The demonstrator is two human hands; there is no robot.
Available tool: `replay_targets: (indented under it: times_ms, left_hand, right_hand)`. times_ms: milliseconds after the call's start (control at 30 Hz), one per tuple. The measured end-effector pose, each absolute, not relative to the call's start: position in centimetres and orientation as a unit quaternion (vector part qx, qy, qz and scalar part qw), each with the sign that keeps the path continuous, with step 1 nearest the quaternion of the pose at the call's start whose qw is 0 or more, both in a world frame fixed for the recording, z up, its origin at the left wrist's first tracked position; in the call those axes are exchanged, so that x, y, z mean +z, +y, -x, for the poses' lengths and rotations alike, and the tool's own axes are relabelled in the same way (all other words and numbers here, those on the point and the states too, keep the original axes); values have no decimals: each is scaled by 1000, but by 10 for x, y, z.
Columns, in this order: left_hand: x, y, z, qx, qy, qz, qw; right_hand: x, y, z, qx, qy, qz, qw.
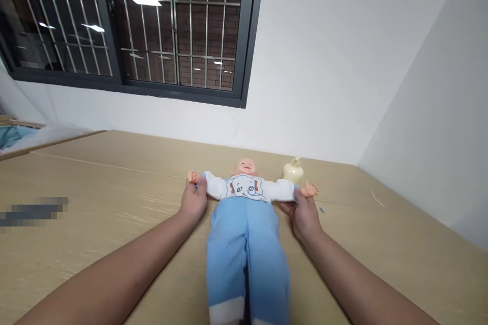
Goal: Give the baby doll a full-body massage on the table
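Tan board (125, 198) underneath; our left hand (193, 199) and right hand (306, 215) each pinch a sleeve (284, 190) of the doll (246, 213). We'd judge it light, soft-bodied; sleeves suit gripping.

Doll (246, 216) on table (125, 193), bottle (293, 171) behind right hand (306, 215)

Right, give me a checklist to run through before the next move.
1. Left hand holding the doll near one wrist: ok.
2. Right hand holding it near the other wrist: ok.
3. Doll lying face up, arms spread to both sides: ok.
4. Bottle clear of the doll's arm: cannot tell; it stands just behind it in this view.
5. No loose bits by the hands: not ok, a blue scrap lies beside the right hand.
6. Feet positioned: cannot tell, out of frame.
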State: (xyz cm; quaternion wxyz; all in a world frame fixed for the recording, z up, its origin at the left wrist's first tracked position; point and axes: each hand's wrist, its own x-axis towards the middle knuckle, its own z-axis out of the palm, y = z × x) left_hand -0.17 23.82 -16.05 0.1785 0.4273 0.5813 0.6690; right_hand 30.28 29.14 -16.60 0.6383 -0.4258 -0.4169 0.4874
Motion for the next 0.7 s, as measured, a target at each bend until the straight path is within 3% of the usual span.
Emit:
replay_targets:
  times_ms: [200,367,533,700]
  left_hand:
    - [-148,214,-14,575,544,-592,147]
    - [-148,208,-15,479,496,-719,86]
    - [-150,206,-18,400,508,-761,53]
    - [-148,204,-20,394,510,-763,43]
  right_hand:
    - [-156,267,-294,283,-701,362,545]
    - [-149,249,-289,137,-806,359,450]
    - [-147,243,-286,97,-847,360,378]
    - [-148,241,-282,76,-851,356,378]
